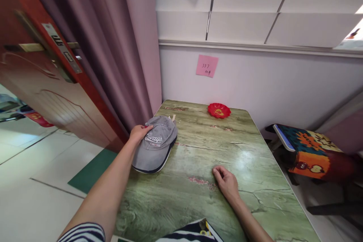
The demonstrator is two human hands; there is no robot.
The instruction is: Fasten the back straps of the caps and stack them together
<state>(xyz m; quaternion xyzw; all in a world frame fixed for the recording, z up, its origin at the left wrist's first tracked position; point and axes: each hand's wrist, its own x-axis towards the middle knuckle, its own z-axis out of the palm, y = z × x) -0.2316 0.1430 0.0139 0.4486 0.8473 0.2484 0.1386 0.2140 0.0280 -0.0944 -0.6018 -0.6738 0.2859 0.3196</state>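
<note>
A grey cap [154, 144] with white lettering and a dark-edged brim lies on the left part of the green wood-patterned table [204, 147], its brim toward me. My left hand [140, 133] is closed on the cap's left side, thumb and fingers pinching the fabric. To the right, my right hand [226, 182] rests on the tabletop with its fingers curled in and nothing visible in them.
A red scalloped dish [219, 110] sits at the table's far edge. Behind it, a pink note [207, 65] is on the wall. A curtain and a wooden door [56, 83] stand at left. A stool with a colourful cover [310, 151] is at right.
</note>
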